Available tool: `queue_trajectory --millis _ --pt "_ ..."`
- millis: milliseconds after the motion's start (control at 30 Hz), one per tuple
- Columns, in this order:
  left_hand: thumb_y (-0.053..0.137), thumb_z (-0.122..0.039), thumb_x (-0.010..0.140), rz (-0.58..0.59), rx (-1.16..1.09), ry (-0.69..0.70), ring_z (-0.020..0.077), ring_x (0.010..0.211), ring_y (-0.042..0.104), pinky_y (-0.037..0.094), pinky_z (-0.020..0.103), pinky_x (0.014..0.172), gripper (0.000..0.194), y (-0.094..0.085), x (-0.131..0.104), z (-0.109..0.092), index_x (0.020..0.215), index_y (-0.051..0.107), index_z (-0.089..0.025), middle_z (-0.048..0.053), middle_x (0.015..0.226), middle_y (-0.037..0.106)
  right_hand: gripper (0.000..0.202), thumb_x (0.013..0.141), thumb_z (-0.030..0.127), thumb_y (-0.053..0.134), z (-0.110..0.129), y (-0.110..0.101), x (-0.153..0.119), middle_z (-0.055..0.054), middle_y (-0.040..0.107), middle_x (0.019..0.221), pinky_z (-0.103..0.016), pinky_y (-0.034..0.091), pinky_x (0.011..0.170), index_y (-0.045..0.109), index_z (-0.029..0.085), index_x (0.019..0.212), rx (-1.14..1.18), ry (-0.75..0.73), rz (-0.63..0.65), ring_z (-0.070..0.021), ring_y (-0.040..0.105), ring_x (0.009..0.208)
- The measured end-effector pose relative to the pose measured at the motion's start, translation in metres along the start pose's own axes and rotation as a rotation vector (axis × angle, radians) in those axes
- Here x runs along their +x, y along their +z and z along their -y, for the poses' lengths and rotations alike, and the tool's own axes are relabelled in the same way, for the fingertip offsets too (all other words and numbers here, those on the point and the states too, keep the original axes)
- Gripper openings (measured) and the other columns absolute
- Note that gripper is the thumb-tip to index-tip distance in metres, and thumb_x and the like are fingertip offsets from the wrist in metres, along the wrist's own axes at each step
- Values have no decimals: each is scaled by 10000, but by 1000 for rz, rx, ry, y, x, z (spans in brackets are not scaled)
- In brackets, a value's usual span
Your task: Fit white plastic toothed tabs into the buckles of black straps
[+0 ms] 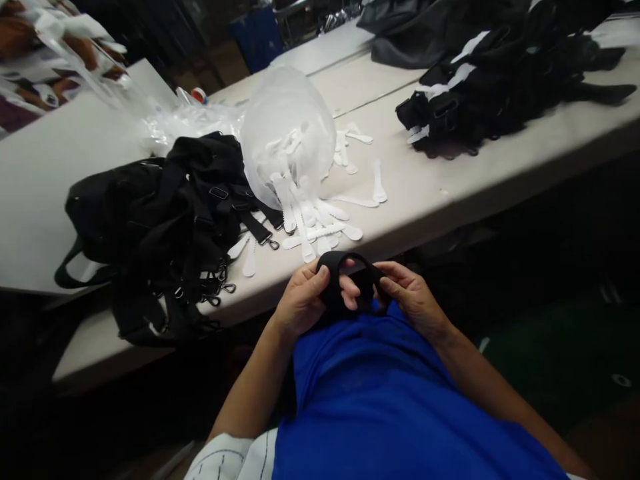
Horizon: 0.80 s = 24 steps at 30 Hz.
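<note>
Blue garment [380, 407], white sleeve [220, 459] with dark dashes

Black strap [333, 293]: matt fabric. Bag [287, 100]: thin, translucent plastic film. Snap hooks [229, 288]: shiny metal. Worktop [425, 190]: smooth, low sheen. Blue garment [390, 400]: soft matt cloth.

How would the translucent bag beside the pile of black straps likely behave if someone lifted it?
The translucent bag would probably sag and crumple, as its thin, see-through film suggests. It looks apt to spill, with white pieces spread from its open front across the table. It may be fairly light, since those pieces look thin and flat.
</note>
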<state>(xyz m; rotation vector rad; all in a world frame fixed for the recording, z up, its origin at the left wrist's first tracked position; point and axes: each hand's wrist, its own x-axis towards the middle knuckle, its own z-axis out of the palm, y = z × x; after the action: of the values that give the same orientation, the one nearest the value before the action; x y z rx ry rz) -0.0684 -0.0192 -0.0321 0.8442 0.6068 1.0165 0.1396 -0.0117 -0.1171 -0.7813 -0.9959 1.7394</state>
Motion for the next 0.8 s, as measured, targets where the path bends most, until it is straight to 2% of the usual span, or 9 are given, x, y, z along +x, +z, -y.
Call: queue_trajectory --millis 67,133,200,267,333,433,533,667,800 --pt "585 -353 941 22 27 14 152 609 679 538 242 651 322 7 -2 -5 1118 679 -102 72 760 730 671 751 411 808 0 1 2 -11 636 884 -260 512 638 529 264 1344 -93 -106 41 -143 601 705" --pt "585 -348 939 -7 59 46 156 606 674 527 247 644 326 12 -4 -12 1137 669 -102 68 768 726 767 731 363 830 -3 6 5 -35 633 1065 -318 530 817 472 309 1407 -310 -249 58 -184 627 896" --pt "609 -355 923 -57 84 85 157 598 667 524 253 638 323 16 -6 -16 1123 670 -109 58 757 718 624 801 317 769 -11 14 9 -56 610 1209 -377 471 993 522 305 1374 -534 -398 9 -223 593 1081" --pt "616 -366 917 -90 100 112 151 588 657 523 253 630 307 16 -8 -19 1087 679 -119 49 754 712 392 901 315 648 -19 23 13 -73 625 1222 -410 428 1053 607 265 1287 -624 -457 -4 -240 569 1136" --pt "595 -367 929 -92 111 121 143 588 652 539 262 650 285 14 -10 -20 1074 681 -137 42 767 712 278 957 356 555 -26 29 15 -79 667 1152 -413 452 1025 674 229 1173 -541 -340 78 -239 595 1085" --pt "573 -374 942 -120 142 124 150 637 673 580 307 741 261 10 -7 -19 1085 679 -183 31 804 723 311 955 431 557 -31 32 15 -66 706 1045 -398 480 990 701 188 1083 -258 -18 266 -226 638 1010" --pt "605 -348 929 -206 216 137 195 890 719 566 349 908 232 5 3 -16 1105 688 -221 53 987 754 377 952 461 563 -30 32 12 -89 722 1020 -399 481 990 683 136 1101 19 204 471 -217 671 977" --pt "619 -294 916 -207 277 251 266 1295 551 413 415 1138 219 -1 19 -8 1093 723 -217 75 1339 642 453 987 511 470 -26 34 14 -137 738 991 -398 531 900 621 125 1171 289 305 597 -219 709 902" --pt "618 -300 915 -172 481 386 289 1357 488 356 481 1176 203 -3 25 -11 1065 748 -256 56 1362 628 510 939 580 518 -19 39 32 -151 746 997 -402 550 872 589 135 1179 378 346 610 -254 724 915"
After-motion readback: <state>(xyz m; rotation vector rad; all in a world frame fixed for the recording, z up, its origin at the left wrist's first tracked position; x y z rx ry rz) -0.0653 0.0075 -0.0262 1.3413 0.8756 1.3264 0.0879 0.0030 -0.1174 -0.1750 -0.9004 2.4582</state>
